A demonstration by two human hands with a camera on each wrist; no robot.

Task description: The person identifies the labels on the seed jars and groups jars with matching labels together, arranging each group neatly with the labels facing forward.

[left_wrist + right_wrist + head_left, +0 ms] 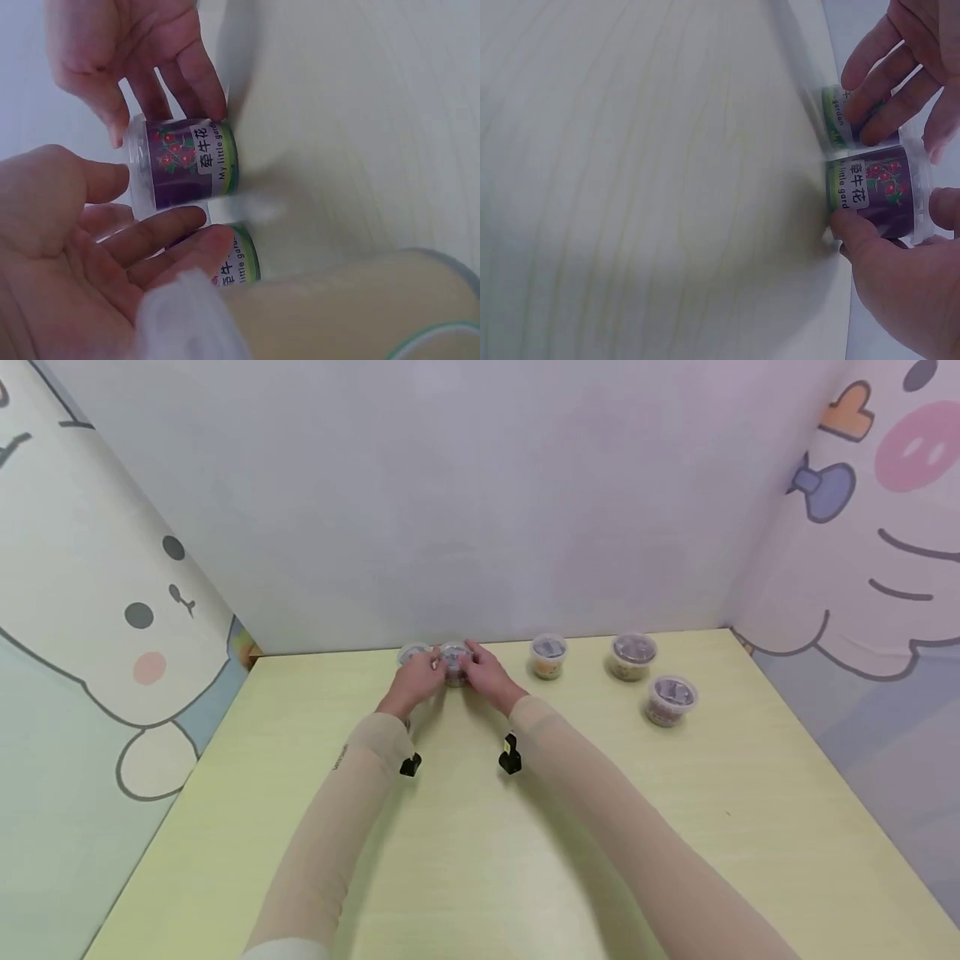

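Head view: right hand point(489, 675) out front, thumb and curved fingers gripping the purple tub point(454, 664), upright at the table's point(465, 868) back edge, near the wall point(480, 502). Left hand point(418, 681) is loosely spread, thumb close to the clear lid point(141, 169), fingers reaching across the left tub point(413, 652) just beside. Do the tubs touch? Can't tell. Here's the danger: tight quarters, so a sideways swing of those left fingers could knock the left tub over. And if the right hand's pull falls on the lid alone, it might pop loose! Out to the right, well apart, stand the orange tub point(548, 657), the lidded tub point(633, 656) and the front tub point(672, 700).
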